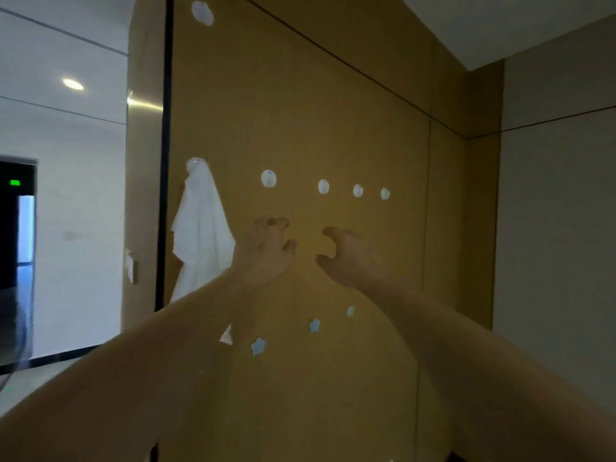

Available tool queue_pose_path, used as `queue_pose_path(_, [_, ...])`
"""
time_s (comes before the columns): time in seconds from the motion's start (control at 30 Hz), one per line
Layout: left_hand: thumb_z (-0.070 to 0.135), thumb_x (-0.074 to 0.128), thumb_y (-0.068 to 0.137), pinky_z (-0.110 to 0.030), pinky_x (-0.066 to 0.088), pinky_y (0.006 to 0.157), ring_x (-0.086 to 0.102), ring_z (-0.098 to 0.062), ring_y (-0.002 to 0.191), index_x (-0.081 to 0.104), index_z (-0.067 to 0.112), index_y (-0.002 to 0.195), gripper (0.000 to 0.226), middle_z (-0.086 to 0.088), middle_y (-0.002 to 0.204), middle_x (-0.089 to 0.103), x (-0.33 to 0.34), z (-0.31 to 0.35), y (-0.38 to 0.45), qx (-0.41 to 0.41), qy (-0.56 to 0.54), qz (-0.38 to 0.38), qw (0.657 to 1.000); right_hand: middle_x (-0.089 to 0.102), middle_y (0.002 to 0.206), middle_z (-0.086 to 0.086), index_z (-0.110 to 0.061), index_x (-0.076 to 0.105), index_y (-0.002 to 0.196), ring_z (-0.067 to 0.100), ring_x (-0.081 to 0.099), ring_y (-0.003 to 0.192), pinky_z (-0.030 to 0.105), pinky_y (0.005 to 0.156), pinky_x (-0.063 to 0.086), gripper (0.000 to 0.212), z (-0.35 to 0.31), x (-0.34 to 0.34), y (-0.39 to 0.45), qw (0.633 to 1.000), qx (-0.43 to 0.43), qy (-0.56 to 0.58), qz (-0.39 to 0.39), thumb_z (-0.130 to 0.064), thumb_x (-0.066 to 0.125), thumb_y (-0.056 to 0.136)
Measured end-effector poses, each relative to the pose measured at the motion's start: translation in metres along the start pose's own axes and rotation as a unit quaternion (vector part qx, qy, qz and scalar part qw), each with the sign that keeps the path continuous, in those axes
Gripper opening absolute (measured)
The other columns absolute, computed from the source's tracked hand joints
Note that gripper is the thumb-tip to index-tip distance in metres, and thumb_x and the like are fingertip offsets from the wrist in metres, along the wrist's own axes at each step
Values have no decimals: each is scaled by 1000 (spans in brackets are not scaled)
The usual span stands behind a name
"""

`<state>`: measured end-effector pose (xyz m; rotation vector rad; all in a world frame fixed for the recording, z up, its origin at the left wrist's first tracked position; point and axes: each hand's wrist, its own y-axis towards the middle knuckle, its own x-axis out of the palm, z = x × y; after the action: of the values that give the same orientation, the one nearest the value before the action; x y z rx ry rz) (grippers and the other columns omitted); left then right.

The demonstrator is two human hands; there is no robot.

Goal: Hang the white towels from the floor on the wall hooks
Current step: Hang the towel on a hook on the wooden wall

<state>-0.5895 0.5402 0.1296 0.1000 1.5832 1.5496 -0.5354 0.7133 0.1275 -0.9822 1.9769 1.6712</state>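
Note:
A white towel [200, 228] hangs from the leftmost round white hook [196, 164] on the tan wall panel [333, 111]. To its right runs a row of several bare white hooks, the nearest hook [268, 178] just above my left hand. My left hand [266, 251] is raised in front of the wall below that hook, its fingers curled and holding nothing. My right hand [343, 258] is raised beside it, thumb and fingers loosely curved with nothing between them. No towel on the floor is in view.
Another round hook [202, 13] sits high on the panel. Small flower-shaped stickers [258, 345] dot the lower wall. A black vertical trim [165, 161] edges the panel on the left, beyond it a white corridor with a dark doorway [16, 221]. A grey wall [560, 228] stands right.

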Motion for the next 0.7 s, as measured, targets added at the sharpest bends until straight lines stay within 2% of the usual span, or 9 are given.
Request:
queue_pose_path(0.1, [41,53,92,-37,48,86,54,-24,108,53,23,128,41,-5,126,54,34,71,-13,14,-41,-20,999,56,130,6,-23,41,143,27,55,115,39,91,50,61,54,-44,-46,998,22,-61,-8,-42,58,88])
queue_pose_path(0.37, [45,53,89,-37,44,95,47,-25,122,50,31,132,45,1,135,49,121,318,-75,79,-135,-134,979,54,131,10,-24,37,144,33,48,121,44,94,47,64,222,-177,-199,970,162,-174,-45,-42,58,86])
queue_pose_path(0.57, [41,52,92,-40,41,101,38,-22,127,46,27,136,46,1,137,44,161,507,-141,169,-234,-227,930,55,131,8,-24,40,143,30,48,122,42,96,45,62,328,-281,-326,932,286,-221,-29,-42,59,87])
queue_pose_path(0.7, [41,54,91,-38,43,98,42,-24,125,47,27,135,47,-1,136,47,178,634,-187,242,-267,-258,896,55,130,9,-23,40,142,30,47,122,43,97,45,61,384,-348,-419,892,376,-250,-15,-42,59,87])
